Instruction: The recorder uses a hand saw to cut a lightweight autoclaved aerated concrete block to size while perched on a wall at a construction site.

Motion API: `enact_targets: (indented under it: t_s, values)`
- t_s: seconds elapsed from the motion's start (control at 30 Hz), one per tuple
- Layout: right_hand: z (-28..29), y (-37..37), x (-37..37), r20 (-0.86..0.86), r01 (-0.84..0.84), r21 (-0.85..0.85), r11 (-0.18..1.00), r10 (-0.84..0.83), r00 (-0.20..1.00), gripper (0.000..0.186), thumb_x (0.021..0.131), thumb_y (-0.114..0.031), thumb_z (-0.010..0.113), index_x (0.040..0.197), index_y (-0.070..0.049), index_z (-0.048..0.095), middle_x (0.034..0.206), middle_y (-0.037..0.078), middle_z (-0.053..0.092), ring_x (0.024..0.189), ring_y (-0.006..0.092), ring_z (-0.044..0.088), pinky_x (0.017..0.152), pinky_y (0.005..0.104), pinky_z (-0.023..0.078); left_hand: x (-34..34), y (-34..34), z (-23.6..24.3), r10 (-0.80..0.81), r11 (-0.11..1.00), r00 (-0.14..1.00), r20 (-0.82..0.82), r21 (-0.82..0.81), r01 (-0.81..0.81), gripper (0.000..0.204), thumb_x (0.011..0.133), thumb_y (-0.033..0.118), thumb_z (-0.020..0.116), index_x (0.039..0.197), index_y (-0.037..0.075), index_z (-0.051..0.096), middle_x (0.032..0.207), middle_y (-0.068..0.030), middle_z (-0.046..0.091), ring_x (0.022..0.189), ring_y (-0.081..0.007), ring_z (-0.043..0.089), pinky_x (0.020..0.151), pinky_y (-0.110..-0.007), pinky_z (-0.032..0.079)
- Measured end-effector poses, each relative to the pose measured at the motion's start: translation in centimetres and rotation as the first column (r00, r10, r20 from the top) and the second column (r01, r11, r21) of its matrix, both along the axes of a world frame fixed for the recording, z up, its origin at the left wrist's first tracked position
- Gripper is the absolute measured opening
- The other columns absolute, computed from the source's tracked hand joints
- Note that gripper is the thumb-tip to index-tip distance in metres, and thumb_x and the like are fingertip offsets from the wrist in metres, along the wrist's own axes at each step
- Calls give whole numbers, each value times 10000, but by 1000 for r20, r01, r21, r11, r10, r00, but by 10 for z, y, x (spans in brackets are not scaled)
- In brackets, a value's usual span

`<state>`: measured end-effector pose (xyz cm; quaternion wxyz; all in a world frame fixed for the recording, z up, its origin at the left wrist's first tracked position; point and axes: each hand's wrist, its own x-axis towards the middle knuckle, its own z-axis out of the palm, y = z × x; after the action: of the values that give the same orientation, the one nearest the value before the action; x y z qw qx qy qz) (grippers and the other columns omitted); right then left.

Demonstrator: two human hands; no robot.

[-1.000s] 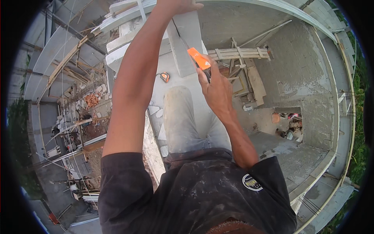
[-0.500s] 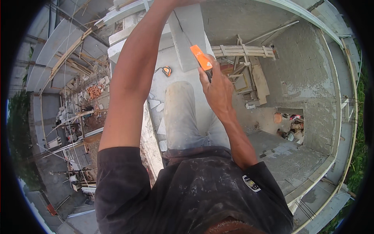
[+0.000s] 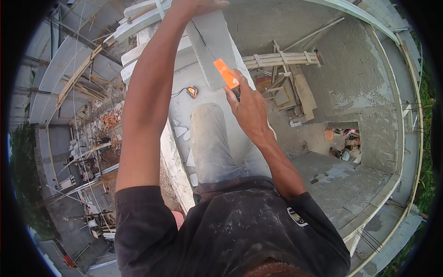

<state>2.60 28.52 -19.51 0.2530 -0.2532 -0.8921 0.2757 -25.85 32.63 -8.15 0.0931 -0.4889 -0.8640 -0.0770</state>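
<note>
While our right hand (image 3: 250, 107) clamps the tool (image 3: 225, 72) and our left hand (image 3: 199, 5), grip unclear, sits at twelve o'clock, the block (image 3: 217, 39) seems brittle, best held by its sides.

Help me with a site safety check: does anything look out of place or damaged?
Yes: angular pale fragments lie loose to the left of the trouser leg, looking like broken-off pieces, unlike the straight-edged grey block ahead.

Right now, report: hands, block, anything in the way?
Right hand gripping orange tool at pale block. Left hand at block's far end. Tape measure close by, left of block.
</note>
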Motion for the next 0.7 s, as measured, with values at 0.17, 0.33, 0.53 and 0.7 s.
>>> enact_targets:
  t_s: [0.17,0.33,0.53,0.7]
  values:
    - [-15,-53,193,-8,-92,-11,996,92,996,544,797,-108,792,1298,-66,584,1244,114,691,670,217,614,694,328,440,-20,-17,9,-15,1000,998,-56,13,16,648,793,646,657,1138,100,710,1077,-263,703,1053,-396,668,912,-497,528]
    - [-19,-47,148,-78,-111,27,993,113,991,534,824,-167,780,1307,-74,571,1091,104,734,639,210,616,669,333,428,-15,-14,11,8,1000,999,-53,-16,-9,663,796,641,654,1131,72,709,1062,-266,706,1059,-381,670,911,-488,529]
    - [0,-15,28,-7,-25,-37,999,25,1000,496,883,-165,745,1328,-92,541,919,116,733,657,264,631,638,363,417,-13,-2,5,-18,1000,995,-101,-21,16,642,809,621,655,1122,63,708,1056,-288,683,1054,-432,652,904,-509,525]
    - [-31,-61,194,8,-58,-203,978,61,998,519,837,-59,718,1330,-24,556,1245,193,658,1012,382,651,886,453,513,-25,-9,14,-38,998,996,-85,41,41,590,800,593,674,1084,77,722,1026,-259,708,996,-417,673,892,-498,532]
